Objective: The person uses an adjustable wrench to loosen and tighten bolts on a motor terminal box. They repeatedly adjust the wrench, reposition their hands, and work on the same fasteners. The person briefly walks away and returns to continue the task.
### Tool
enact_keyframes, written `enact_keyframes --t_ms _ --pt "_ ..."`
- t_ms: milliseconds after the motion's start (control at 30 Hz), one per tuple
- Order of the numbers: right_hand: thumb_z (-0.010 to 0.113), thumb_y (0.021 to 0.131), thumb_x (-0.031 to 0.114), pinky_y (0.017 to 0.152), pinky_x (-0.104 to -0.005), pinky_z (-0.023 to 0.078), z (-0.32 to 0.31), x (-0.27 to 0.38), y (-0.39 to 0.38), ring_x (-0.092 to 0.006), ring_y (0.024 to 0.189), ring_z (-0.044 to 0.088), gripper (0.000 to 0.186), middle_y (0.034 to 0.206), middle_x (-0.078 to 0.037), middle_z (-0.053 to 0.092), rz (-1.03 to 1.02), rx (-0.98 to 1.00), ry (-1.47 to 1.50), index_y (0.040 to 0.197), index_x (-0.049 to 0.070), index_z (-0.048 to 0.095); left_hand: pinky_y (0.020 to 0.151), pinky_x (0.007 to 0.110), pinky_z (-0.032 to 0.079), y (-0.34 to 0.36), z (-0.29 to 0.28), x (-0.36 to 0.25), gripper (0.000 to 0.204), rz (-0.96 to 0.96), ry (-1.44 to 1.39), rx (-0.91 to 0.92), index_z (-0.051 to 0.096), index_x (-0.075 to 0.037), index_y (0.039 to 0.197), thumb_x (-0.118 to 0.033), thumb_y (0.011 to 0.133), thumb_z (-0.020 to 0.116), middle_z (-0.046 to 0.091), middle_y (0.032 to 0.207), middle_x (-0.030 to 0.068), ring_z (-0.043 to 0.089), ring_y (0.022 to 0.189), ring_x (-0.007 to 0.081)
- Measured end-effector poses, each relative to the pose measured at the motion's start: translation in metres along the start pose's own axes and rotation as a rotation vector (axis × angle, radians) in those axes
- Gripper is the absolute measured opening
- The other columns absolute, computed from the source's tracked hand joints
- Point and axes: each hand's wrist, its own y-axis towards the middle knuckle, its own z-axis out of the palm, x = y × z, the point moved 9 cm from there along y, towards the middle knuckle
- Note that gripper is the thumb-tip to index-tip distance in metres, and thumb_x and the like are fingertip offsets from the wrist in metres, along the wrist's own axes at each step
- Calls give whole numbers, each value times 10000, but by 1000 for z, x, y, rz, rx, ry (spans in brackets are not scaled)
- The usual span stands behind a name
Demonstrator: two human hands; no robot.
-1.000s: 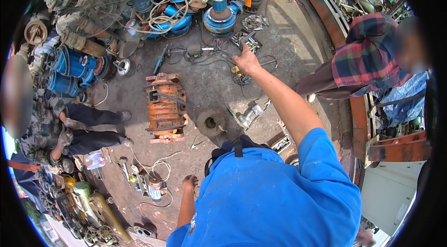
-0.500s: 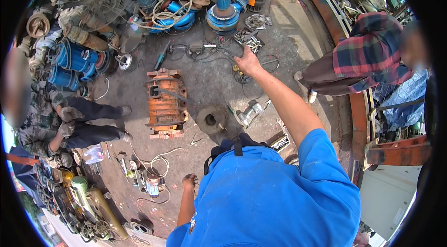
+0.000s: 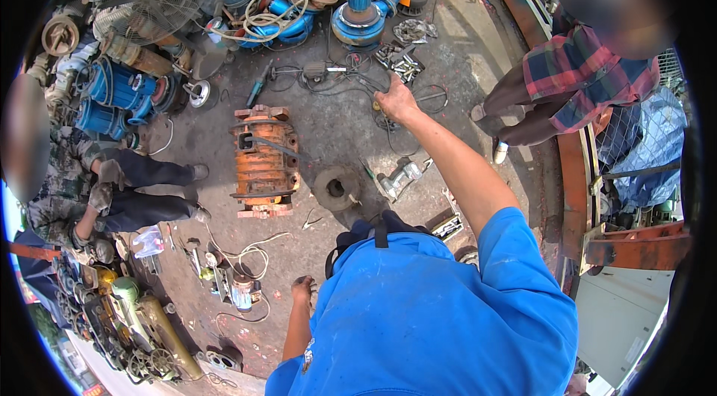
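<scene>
My right hand [image 3: 396, 101] reaches out over the floor with forefinger extended and thumb apart, holding nothing. It points toward a pile of small metal parts [image 3: 399, 61] and cables near a blue vertical pump [image 3: 358, 26]; I see no contact. My left hand [image 3: 303, 290] hangs low beside my blue shirt, loosely open, with dark fingers. Ahead and left, an orange cylindrical machine [image 3: 263, 164] lies by a round concrete-coloured piece [image 3: 334, 194] with a central hole. A power tool [image 3: 399, 179] lies to the right of that piece.
A person in camouflage [image 3: 60, 179] is at the left, gloved hands together. A person in a plaid shirt [image 3: 582, 82] is at the right, beside a rusty steel beam [image 3: 573, 209]. Pumps, motors [image 3: 123, 97] and a fan [image 3: 149, 4] crowd the back left; loose tools [image 3: 224, 276] lie lower left.
The person in plaid has shifted, with head higher in view and feet apart. The floor objects appear slightly higher in the picture. My right hand stays outstretched in much the same pose.
</scene>
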Motion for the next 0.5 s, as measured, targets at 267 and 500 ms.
enact_keyframes --t_ms 267,500 --pt "645 854 324 1037 -437 458 -1 -2 -1 -423 1192 597 817 1233 -341 612 23 22 31 1498 -49 310 668 369 543 12 3 8 259 9 -13 19 663 35 1088 -172 934 650 715 958 155 699 812 259" --pt "627 854 322 1003 -469 474 29 -28 -5 -451 1177 593 619 1200 -331 629 -21 118 -7 1333 -52 509 683 364 539 1 9 -3 283 -29 -68 48 660 29 1115 -188 933 659 721 963 150 702 827 255"
